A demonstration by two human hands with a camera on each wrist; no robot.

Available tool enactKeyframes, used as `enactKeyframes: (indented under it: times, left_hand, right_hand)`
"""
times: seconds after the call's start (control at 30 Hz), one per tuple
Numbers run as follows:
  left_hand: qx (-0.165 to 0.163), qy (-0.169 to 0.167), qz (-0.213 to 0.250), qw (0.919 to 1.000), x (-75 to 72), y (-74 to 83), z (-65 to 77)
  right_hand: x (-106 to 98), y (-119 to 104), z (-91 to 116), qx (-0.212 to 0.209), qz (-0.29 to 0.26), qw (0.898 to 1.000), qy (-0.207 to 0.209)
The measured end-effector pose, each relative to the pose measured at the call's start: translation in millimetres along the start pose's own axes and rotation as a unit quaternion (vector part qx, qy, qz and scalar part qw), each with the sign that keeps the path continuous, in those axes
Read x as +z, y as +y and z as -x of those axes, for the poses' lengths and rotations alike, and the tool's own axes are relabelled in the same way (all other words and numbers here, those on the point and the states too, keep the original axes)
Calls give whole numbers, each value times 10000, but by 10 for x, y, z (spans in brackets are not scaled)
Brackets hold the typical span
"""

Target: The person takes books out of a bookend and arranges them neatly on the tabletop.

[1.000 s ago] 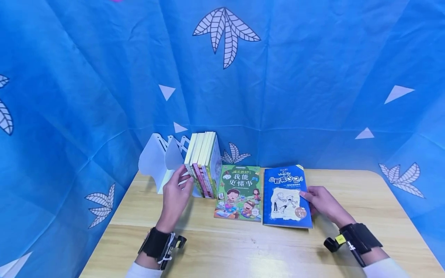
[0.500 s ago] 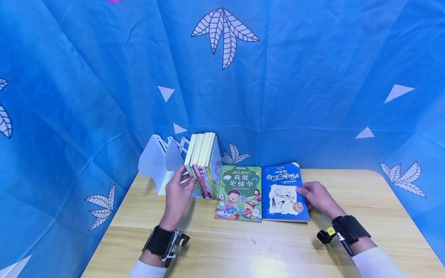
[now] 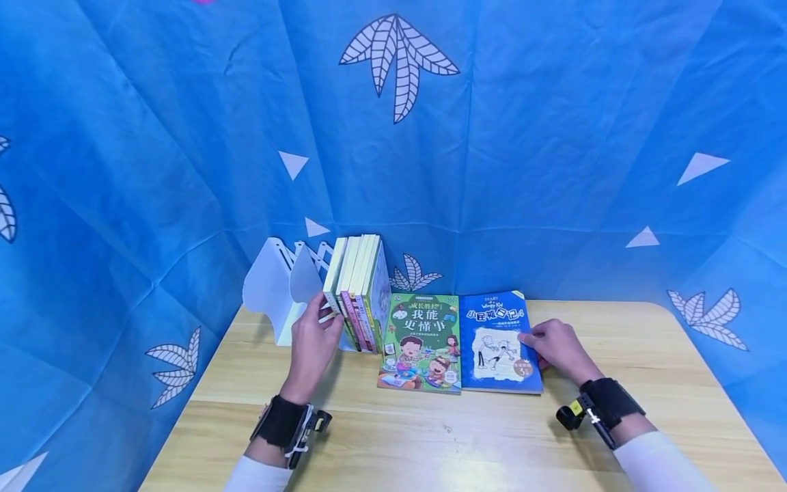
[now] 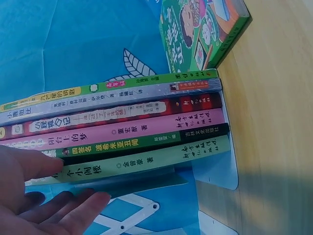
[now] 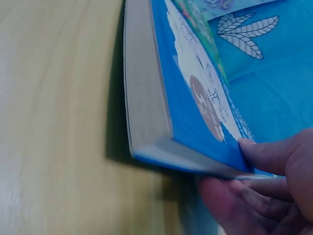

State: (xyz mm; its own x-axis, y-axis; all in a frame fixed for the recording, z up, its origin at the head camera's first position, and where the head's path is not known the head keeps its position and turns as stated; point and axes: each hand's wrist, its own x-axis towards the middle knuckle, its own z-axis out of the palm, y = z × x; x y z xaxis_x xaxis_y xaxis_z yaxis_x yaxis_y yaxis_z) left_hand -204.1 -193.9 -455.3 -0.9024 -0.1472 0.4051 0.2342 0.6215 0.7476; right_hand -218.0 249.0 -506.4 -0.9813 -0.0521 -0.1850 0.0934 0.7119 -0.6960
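Observation:
In the head view, several books (image 3: pixel 367 273) stand upright in a row against a white metal bookend (image 3: pixel 305 273). My left hand (image 3: pixel 315 345) is at the left end of that row. The left wrist view shows its thumb on the spine of a light green book (image 4: pixel 142 164) and its fingers behind the cover, pinching it. My right hand (image 3: pixel 562 348) holds a blue comic-style book (image 3: pixel 499 372) by its right edge, thumb on the cover and fingers underneath. Left of the blue book is a green picture book (image 3: pixel 424 328), face toward me, their edges meeting.
A light wood table (image 3: pixel 393 444) carries everything. A blue cloth (image 3: pixel 553 171) with leaf prints hangs behind and at the sides. The bookend's folding bars (image 4: pixel 127 215) stretch out to the left of the row.
My right hand has brought the blue book leftward, up beside the green picture book. The light green book at my left hand now leans slightly left, away from the row.

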Motion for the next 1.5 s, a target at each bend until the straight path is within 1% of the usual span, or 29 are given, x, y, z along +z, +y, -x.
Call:
enactKeyframes:
  times: [0.17, 0.3, 0.4, 0.5, 0.67, 0.77, 0.83, 0.93, 1.0, 1.07, 1.17, 1.3, 1.4, 1.5]
  left_hand:
    - [48, 20, -27, 10000, 14, -20, -12]
    - [89, 44, -83, 9999, 34, -30, -22]
    - [168, 71, -172, 9997, 58, -35, -33]
    - [222, 118, -259, 9993, 81, -39, -41]
    - [121, 91, -294, 9995, 100, -28, -34]
    - [15, 9, -245, 9997, 108, -28, -14]
    - [-36, -17, -208, 9998, 110, -36, 4]
    - [-100, 11, -222, 9997, 112, -46, 27]
    - [-111, 32, -230, 9997, 112, -50, 28]
    - [-117, 38, -242, 9996, 114, -49, 20]
    - [-103, -32, -259, 9996, 115, -40, 6]
    - [-84, -130, -315, 9994, 124, -33, 0]
    - [-14, -95, -403, 9991, 132, -35, 6]
    - [99, 20, -484, 9988, 130, -47, 25]
  right_hand:
    - [40, 58, -35, -86, 215, 9996, 186]
    - [45, 44, -32, -169, 437, 9986, 251]
    - [35, 14, -10, -110, 510, 9983, 264]
    - [30, -8, 15, -23, 460, 9988, 193]
    - [34, -29, 47, 67, 380, 9993, 10]
    - [30, -39, 70, 2, 521, 9986, 35]
    - [23, -50, 100, -135, 710, 9971, 236]
    - [15, -67, 156, -470, 1011, 9913, 701]
    - [5, -82, 194, -652, 1049, 9874, 988]
    - [-8, -95, 226, -827, 982, 9850, 1152]
    - [-28, -113, 275, -1025, 897, 9826, 1264]
    - [-32, -132, 355, -1216, 960, 9789, 1336]
    - [-27, -156, 421, -1248, 974, 9780, 1361]
    - [-16, -197, 476, -1311, 1028, 9765, 1367]
